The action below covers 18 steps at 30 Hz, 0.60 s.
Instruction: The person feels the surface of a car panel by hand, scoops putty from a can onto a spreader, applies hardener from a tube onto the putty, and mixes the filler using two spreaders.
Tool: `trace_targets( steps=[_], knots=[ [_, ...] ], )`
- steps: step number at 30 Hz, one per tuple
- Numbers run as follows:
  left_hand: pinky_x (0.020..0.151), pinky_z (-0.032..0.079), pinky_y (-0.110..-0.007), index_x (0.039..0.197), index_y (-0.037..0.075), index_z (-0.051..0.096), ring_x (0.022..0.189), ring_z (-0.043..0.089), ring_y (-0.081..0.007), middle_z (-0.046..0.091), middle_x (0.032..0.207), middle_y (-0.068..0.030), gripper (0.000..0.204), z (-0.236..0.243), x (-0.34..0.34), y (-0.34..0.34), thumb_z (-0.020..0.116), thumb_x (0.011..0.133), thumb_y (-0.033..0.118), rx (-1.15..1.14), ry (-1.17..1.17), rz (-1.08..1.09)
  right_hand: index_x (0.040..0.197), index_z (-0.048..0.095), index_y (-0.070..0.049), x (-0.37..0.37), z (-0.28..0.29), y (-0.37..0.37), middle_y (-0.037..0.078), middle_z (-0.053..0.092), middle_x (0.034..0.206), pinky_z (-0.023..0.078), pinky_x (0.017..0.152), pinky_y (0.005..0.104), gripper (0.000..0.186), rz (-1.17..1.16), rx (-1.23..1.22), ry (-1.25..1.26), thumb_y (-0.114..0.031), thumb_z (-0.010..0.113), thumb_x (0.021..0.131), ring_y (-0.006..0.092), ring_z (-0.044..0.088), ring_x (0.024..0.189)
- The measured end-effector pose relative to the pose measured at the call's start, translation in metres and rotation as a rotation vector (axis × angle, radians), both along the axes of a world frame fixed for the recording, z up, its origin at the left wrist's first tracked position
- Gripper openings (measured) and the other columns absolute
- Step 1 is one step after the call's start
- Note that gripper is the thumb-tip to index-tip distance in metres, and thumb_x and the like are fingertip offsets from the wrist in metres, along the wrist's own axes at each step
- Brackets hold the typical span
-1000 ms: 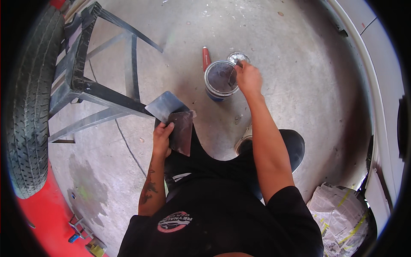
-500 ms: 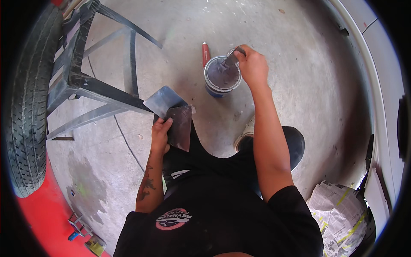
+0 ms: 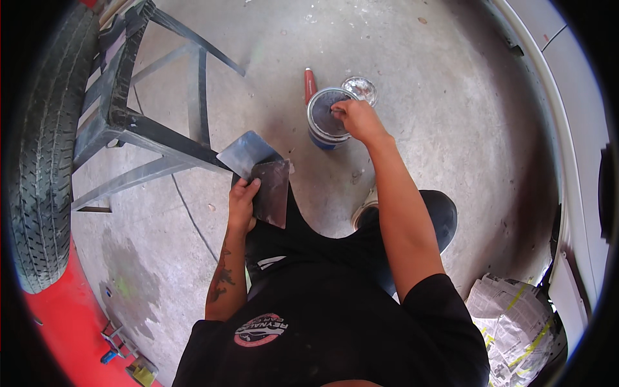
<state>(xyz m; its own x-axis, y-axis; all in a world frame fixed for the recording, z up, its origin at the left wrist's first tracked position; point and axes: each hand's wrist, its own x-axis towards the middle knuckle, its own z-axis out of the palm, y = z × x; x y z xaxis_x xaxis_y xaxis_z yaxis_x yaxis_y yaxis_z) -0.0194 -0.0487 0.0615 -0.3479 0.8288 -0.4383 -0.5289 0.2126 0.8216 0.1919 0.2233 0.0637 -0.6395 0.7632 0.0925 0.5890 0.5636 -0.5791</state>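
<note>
My left hand (image 3: 244, 200) is closed on two flat square plates, a pale blue-grey one (image 3: 246, 153) and a darker brown one (image 3: 271, 200), over my black-trousered leg. My right hand (image 3: 354, 116) is closed over the open round can (image 3: 321, 132) of grey paste; its fingers are down at the paste, gripping the dark scraper, which they now mostly hide. Just behind the can stand a red tube (image 3: 309, 84) and a round, paste-smeared metal lid (image 3: 361, 88), both on the concrete floor.
A dark metal stand (image 3: 116, 122) is at the left beside a tyre (image 3: 45, 148), with red panel (image 3: 51, 322) below. A thin cable (image 3: 190, 213) crosses the floor. Pale bodywork (image 3: 574, 97) runs along the right, newspaper-covered masking (image 3: 509, 322) at lower right.
My right hand rose with the dark scraper half a second ago, tilting it above the paste; now it has dropped down and left into the can. My left hand and plates have barely moved.
</note>
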Motion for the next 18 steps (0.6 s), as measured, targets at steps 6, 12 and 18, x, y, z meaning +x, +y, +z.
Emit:
trace_targets(
  steps=[6, 12, 18],
  knots=[
    [0.088, 0.048, -0.028, 0.118, -0.001, 0.056, 0.098, 0.061, -0.0146, 0.064, 0.109, -0.0074, 0.027, -0.001, 0.001, 0.0, 0.058, 0.094, 0.009, 0.024, -0.021, 0.017, 0.102, 0.071, -0.009, -0.006, 0.056, -0.008, 0.02, 0.067, 0.089, 0.052, 0.076, 0.0448, 0.019, -0.098, 0.026, 0.062, -0.015, 0.063, 0.086, 0.0374, 0.065, 0.083],
    [0.09, 0.047, -0.028, 0.12, -0.001, 0.056, 0.101, 0.061, -0.0151, 0.064, 0.111, -0.0082, 0.028, 0.001, 0.0, -0.002, 0.058, 0.094, 0.009, 0.029, -0.023, 0.014, 0.104, 0.07, -0.008, -0.007, 0.019, -0.007, 0.02, 0.068, 0.092, 0.052, 0.078, 0.0434, 0.024, -0.059, -0.003, 0.075, -0.007, 0.06, 0.083, 0.0361, 0.066, 0.086],
    [0.09, 0.048, -0.028, 0.119, -0.001, 0.056, 0.1, 0.061, -0.0151, 0.064, 0.11, -0.0082, 0.027, -0.001, 0.002, 0.002, 0.058, 0.094, 0.009, 0.003, -0.053, 0.025, 0.104, 0.07, -0.007, 0.008, -0.051, -0.022, 0.019, 0.067, 0.098, 0.05, 0.084, 0.0427, 0.028, 0.034, -0.084, -0.005, -0.003, 0.057, 0.08, 0.0341, 0.064, 0.094]
  ],
)
